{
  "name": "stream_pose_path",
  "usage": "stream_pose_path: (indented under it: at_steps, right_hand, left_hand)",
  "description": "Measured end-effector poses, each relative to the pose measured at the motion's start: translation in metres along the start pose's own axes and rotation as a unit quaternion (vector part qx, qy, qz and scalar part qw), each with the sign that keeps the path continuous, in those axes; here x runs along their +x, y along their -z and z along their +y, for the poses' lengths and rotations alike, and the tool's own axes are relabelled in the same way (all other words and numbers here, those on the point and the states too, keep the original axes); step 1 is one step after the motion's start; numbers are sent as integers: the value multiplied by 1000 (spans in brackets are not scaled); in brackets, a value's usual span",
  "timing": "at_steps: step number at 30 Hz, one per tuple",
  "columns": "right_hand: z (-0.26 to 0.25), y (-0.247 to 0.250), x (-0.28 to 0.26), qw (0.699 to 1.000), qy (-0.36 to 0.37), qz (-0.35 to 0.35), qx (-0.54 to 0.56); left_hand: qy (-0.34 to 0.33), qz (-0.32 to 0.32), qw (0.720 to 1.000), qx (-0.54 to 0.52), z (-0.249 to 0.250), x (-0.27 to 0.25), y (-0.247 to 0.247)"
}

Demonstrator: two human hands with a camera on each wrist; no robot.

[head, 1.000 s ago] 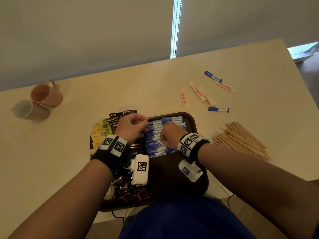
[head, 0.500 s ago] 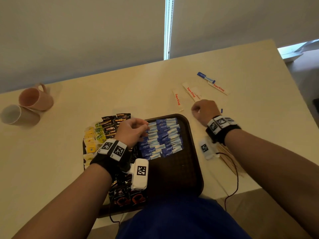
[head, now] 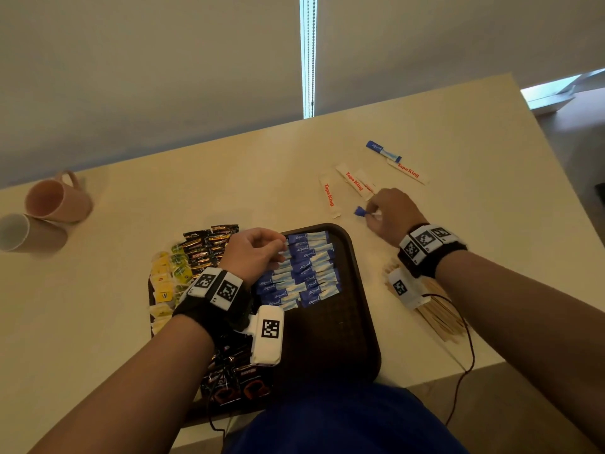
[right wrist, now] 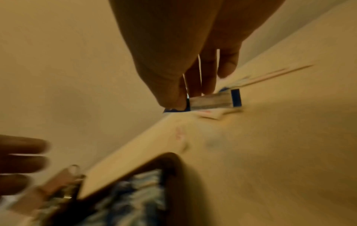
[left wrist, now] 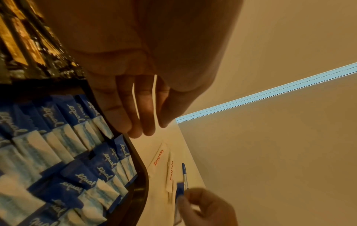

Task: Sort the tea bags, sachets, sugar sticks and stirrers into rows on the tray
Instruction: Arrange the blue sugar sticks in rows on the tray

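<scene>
Right hand (head: pixel 391 213) pinching a blue sweetener stick (head: pixel 361 211) just above the tabletop (head: pixel 491 224) beyond the tray (head: pixel 357 322), left hand (head: pixel 253 253) loosely curled, holding nothing, over the blue rows (head: pixel 304 270); best carried level and laid parallel beside its neighbours.

Pale desk (head: pixel 229 178), dark tray (head: pixel 357 322) near the front edge, two mugs (head: pixel 45 214) lying on their sides far left, white sugar sticks (head: pixel 353 181) and a blue sachet (head: pixel 383 151) beyond the tray, wooden stirrers (head: pixel 438 316) piled right of the tray
</scene>
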State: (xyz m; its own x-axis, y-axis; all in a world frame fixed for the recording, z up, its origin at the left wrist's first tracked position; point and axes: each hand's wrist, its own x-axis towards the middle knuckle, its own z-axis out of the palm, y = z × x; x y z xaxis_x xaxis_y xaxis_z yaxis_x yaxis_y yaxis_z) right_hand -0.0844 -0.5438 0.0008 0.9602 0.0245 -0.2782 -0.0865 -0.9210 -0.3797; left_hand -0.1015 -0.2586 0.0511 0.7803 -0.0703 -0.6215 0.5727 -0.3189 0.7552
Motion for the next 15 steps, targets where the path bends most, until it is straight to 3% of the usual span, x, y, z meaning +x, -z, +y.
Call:
stream_pose_path:
  at_steps: [2, 5, 11, 15]
  right_hand:
    - [-24, 4, -4, 991, 64, 18, 117]
    - [-58, 6, -5, 957, 118, -41, 263]
    - [-76, 6, 0, 911, 57, -82, 401]
    - [-80, 3, 2, 866, 25, -140, 480]
  left_hand:
    - [-3, -16, 1000, -14, 3, 3, -7]
    - [-42, -36, 998, -37, 9, 6, -19]
    - [-60, -16, 992, -114, 11, 14, -20]
    - [-72, -21, 992, -105, 11, 18, -21]
